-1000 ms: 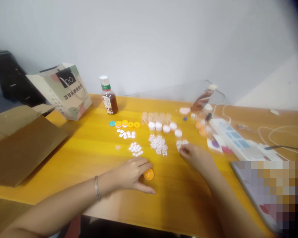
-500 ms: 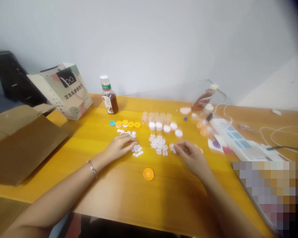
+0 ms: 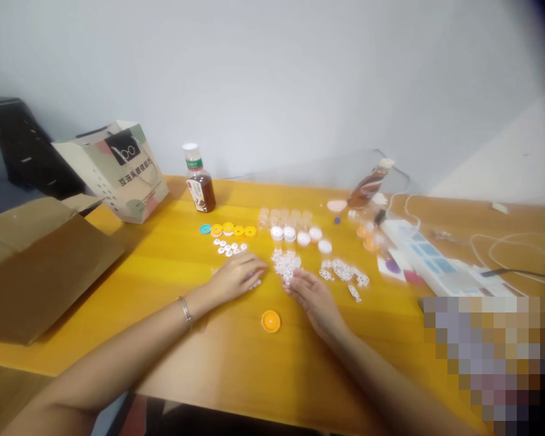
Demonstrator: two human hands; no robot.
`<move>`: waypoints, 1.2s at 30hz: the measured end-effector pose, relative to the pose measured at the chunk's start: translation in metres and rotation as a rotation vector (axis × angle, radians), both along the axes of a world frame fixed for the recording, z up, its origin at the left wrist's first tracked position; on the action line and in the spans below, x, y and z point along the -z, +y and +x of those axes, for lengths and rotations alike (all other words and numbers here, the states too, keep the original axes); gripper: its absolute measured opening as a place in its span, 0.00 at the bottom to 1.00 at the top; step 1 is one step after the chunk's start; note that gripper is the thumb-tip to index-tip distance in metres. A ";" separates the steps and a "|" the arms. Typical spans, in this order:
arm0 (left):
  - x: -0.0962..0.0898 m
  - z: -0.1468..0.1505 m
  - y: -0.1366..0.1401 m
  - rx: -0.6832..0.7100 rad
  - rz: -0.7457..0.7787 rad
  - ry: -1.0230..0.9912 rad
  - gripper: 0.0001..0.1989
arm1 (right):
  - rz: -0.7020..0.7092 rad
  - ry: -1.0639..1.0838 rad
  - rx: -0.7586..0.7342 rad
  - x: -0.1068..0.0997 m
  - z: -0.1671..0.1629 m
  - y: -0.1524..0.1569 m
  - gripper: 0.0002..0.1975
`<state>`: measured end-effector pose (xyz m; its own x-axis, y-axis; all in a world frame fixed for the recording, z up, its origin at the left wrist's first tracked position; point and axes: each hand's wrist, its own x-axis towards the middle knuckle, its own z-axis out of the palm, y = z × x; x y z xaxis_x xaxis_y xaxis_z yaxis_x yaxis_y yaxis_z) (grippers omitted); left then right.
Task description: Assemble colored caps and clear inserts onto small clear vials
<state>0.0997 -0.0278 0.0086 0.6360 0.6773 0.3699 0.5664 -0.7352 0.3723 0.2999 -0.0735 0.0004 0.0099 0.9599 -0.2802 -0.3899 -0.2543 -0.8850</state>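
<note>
My left hand [image 3: 238,276], a bracelet at its wrist, rests palm down above small white discs [image 3: 255,284], which it mostly covers. Its fingers are outstretched and loosely bent, with nothing visible in them. At the near edge of a pile of white openwork plastic pieces [image 3: 285,259], my right hand [image 3: 315,301] has its fingers closed on one white piece [image 3: 288,278]; the fingertips partly hide it. More openwork pieces [image 3: 344,270] lie spread to the right. An orange round part [image 3: 270,321] sits on the table in front of both hands. Beyond my left hand are loose white discs [image 3: 229,247].
Yellow rings [image 3: 227,228], white round caps [image 3: 289,232] and clear cups [image 3: 284,218] line the back. Two bottles [image 3: 200,188] stand farther off. A cardboard box [image 3: 45,266] and paper bag [image 3: 134,175] are left; a power strip [image 3: 429,254] is right.
My right hand has moved left from the right-hand openwork pieces to the middle pile. My left hand has shifted right and slightly nearer, uncovering the back discs.
</note>
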 end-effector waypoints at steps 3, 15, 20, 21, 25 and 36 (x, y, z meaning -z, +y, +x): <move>-0.002 0.015 0.006 0.044 0.079 0.080 0.12 | 0.002 0.000 0.002 0.002 -0.001 0.000 0.14; 0.001 0.035 0.016 0.036 0.062 0.123 0.08 | -0.002 0.006 -0.044 0.001 -0.001 -0.001 0.14; -0.002 0.028 0.011 -0.070 -0.253 -0.249 0.10 | -0.020 0.018 -0.052 0.001 0.000 -0.001 0.14; -0.002 0.026 0.009 -0.095 -0.343 -0.328 0.10 | -0.024 0.025 -0.053 0.001 -0.001 -0.002 0.14; 0.001 0.019 -0.004 -0.141 -0.720 -0.577 0.13 | -0.037 0.044 -0.073 0.001 -0.006 -0.005 0.13; 0.001 0.019 -0.020 -0.079 -0.898 -0.814 0.15 | 0.012 -0.016 -0.152 0.007 -0.010 -0.008 0.17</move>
<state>0.1190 -0.0473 0.0074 0.3813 0.9242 0.0209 -0.0385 -0.0067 0.9992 0.2896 -0.0813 -0.0069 -0.1320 0.9539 -0.2694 -0.3337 -0.2987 -0.8941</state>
